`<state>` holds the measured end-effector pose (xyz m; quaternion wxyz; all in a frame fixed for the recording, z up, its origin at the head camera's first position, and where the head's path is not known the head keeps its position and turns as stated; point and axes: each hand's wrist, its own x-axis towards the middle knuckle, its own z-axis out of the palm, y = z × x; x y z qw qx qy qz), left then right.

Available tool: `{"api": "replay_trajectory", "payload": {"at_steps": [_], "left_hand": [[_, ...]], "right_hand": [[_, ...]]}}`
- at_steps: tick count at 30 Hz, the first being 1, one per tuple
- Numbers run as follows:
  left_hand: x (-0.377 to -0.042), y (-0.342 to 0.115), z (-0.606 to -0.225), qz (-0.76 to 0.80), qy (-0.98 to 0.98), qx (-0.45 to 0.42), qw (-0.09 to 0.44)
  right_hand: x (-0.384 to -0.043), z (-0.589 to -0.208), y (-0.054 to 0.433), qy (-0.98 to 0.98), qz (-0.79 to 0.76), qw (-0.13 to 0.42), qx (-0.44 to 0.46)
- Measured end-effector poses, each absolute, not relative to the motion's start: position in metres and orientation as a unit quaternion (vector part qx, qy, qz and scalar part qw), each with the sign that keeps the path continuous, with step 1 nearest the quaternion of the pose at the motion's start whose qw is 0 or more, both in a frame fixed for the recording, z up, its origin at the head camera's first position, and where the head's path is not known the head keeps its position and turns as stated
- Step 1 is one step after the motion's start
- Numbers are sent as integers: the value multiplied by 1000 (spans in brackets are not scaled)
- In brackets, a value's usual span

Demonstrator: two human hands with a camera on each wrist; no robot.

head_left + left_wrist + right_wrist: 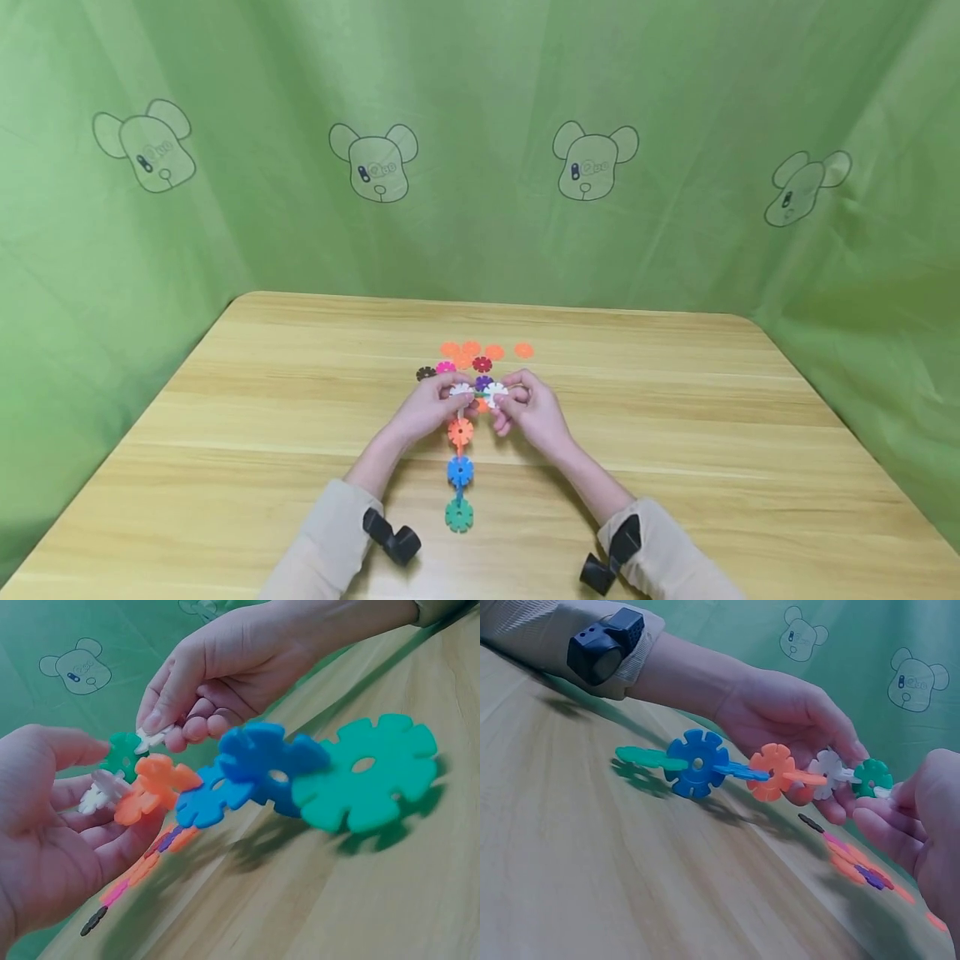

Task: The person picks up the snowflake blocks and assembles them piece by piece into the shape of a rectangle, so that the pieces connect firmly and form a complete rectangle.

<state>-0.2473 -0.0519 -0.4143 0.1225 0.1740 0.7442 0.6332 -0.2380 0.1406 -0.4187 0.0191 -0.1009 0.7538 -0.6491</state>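
A chain of slotted plastic snowflake discs runs toward the person in the head view, with a green disc (pixel 459 516) at its near end. Above that come a blue disc (pixel 460 471) and an orange disc (pixel 460 432). My left hand (pixel 429 407) holds the chain's far part, thumb and fingers at a white disc (pixel 461 392). Beside it my right hand (pixel 538 415) pinches another white disc (pixel 495 393) between thumb and fingers. In the right wrist view a small green disc (pixel 873 778) sits between the two white ones, meeting both.
Past the hands lie loose discs on the wooden table (pixel 675 417): several orange discs (pixel 471 347), a dark red disc (pixel 482 364), a pink disc (pixel 446 367), a dark brown disc (pixel 425 373) and a purple disc (pixel 484 382). A green curtain (pixel 480 242) hangs behind the table.
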Motion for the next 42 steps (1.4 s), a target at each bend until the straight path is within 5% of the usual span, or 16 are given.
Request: {"api": "replay_trajectory", "payload": {"at_steps": [10,30,38,42], "left_hand": [[-251,-48,-417,566,799,191,64],[-249,-45,-418,542,817,186,60],[-247,-47,-418,559,807,179,60],[-247,-48,-418,573,797,173,74]], "right_hand": [[-237,-418,139,750,-654,42,-93],[-237,-419,139,747,-648,85,-123],[-252,-420,161,764,-632,72,-107],[-265,-423,176,761,-642,24,-91]]}}
